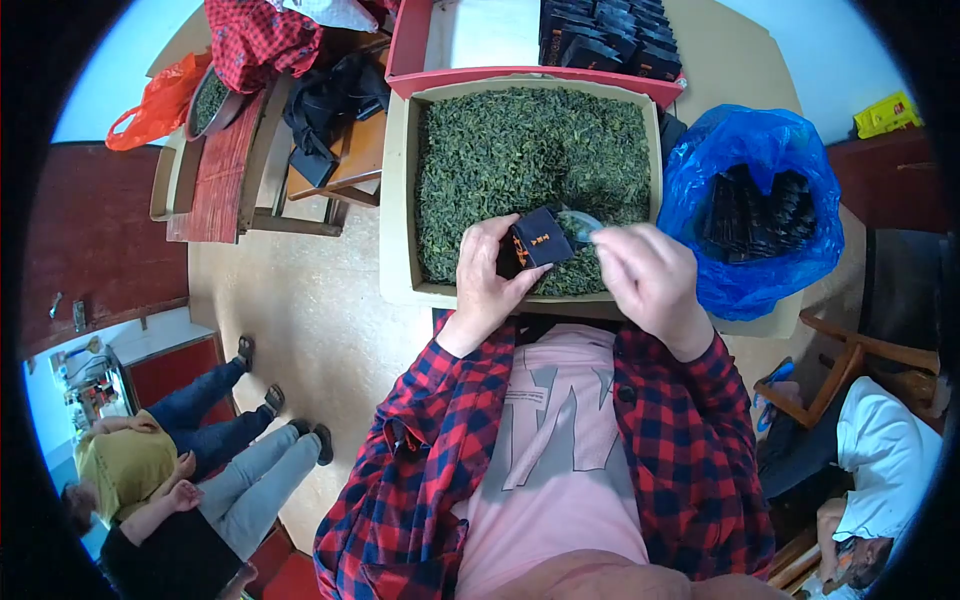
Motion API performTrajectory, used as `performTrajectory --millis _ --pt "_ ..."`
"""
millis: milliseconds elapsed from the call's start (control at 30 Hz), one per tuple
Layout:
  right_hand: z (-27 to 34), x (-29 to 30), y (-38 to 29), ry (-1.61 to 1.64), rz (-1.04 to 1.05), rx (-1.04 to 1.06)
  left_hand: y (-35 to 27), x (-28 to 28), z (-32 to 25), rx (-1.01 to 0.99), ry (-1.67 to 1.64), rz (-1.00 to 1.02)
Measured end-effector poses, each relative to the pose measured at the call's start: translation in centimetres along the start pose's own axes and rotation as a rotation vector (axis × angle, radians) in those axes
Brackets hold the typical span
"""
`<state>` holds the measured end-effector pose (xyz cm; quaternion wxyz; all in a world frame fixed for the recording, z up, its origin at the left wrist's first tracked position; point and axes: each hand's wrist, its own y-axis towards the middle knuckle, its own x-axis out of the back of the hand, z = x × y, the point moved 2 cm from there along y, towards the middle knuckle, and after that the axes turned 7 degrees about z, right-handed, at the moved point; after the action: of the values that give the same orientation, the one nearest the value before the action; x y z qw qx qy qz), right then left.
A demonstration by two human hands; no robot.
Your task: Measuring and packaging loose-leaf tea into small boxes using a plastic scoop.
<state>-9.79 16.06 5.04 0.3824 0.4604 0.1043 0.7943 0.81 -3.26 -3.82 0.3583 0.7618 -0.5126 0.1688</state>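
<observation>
My left hand (484,274) grips a small black pouch (546,238) with orange print, held tilted over the front of a cardboard box (411,187). Dark green loose tea leaves (495,165) fill that box, with a hollow right of the middle. Pinched in my right hand (649,274) is what looks like a clear scoop or small dish (581,223), its edge close against the pouch's end. Some leaves show in or just behind it. My fingers hide its near part, and the inside of the pouch cannot be seen.
Right of the box stands a blue plastic bag (750,285) with many black pouches (759,217). Behind it, a red tray (525,81) holds upright black packets (615,37). A wooden stool (337,169) bears a black bag (330,105). People stand at lower left; another sits at lower right.
</observation>
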Motion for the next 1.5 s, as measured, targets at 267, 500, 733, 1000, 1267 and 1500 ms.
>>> performTrajectory --millis 267,500,733,1000,1267,1500 --pt "0.0 1.0 -0.4 -0.106 0.018 0.041 -0.2 0.1 0.2 -0.010 -0.045 -0.032" --pt "-4.4 -1.8 -1.7 0.044 0.001 -0.321 -0.6 0.3 0.8 0.085 -0.104 -0.060" --pt "-5.3 -4.9 -2.2 -0.161 0.123 -0.293 -0.6 0.4 0.7 0.087 -0.099 -0.043" --pt "-5.5 -6.4 -3.1 -0.067 0.231 -0.336 -0.7 0.2 0.8 0.133 -0.173 -0.033" --pt "-5.8 -6.3 -3.0 0.272 0.286 -0.582 -0.4 0.4 0.4 0.123 -0.146 -0.033" --pt "-6.2 -5.8 -3.3 0.724 0.192 -0.883 -0.4 0.3 0.3 0.081 -0.128 -0.030"
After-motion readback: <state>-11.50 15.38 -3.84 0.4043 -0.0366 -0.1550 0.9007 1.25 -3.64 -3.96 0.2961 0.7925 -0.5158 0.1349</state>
